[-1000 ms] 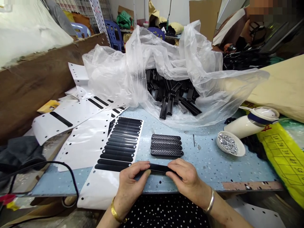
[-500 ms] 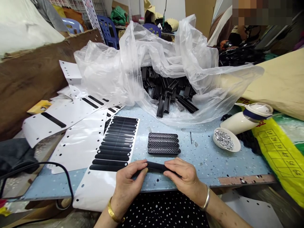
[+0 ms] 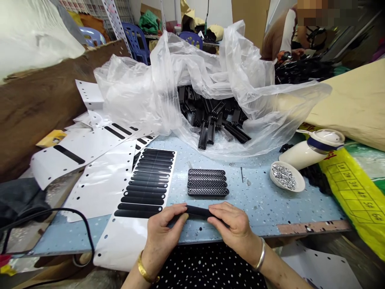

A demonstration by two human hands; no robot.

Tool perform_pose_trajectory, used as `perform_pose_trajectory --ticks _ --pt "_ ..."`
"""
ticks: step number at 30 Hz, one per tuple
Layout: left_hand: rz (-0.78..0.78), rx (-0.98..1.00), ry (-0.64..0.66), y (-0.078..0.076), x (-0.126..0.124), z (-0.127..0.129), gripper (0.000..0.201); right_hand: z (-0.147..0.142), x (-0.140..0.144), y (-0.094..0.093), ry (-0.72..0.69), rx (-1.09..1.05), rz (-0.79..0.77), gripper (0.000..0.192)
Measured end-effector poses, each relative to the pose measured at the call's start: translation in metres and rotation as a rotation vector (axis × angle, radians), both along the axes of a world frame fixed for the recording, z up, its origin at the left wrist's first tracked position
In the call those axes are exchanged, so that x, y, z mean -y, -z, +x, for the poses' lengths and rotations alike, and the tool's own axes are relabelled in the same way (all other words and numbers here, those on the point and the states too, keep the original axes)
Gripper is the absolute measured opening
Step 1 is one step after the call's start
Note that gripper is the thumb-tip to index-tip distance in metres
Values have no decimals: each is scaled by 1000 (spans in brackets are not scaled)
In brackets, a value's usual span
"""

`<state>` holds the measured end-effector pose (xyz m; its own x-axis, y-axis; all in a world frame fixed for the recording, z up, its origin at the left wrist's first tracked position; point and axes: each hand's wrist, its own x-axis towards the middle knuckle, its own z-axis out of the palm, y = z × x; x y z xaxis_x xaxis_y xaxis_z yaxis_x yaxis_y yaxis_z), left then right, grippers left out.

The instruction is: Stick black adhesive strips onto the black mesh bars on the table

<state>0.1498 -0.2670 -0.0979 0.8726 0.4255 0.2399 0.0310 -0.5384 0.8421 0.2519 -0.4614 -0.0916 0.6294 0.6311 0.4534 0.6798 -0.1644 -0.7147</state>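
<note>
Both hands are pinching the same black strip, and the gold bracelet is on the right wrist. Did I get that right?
Nearly! The gold bracelet is on the wrist of the left hand; the right hand has the silver bracelet. The head view shows it. Both hands are pinching the same black strip, just as you said.

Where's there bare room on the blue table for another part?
Mostly free: the table between the row of black pieces and the bowl, apart from a thin stick, and the patch between the bowl and the right hand. Crowded: left, under paper sheets; back, under the plastic bag.
</note>
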Motion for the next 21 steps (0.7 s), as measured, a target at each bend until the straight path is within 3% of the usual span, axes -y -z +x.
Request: perform_pose_trajectory --ticks 14,21 --pt "24 -17 52 -3 -3 -1 18 -6 -8 -9 77 38 -43 12" --pt "2 -13 61 -3 -4 -1 18 -6 -5 -29 32 237 -106 19"
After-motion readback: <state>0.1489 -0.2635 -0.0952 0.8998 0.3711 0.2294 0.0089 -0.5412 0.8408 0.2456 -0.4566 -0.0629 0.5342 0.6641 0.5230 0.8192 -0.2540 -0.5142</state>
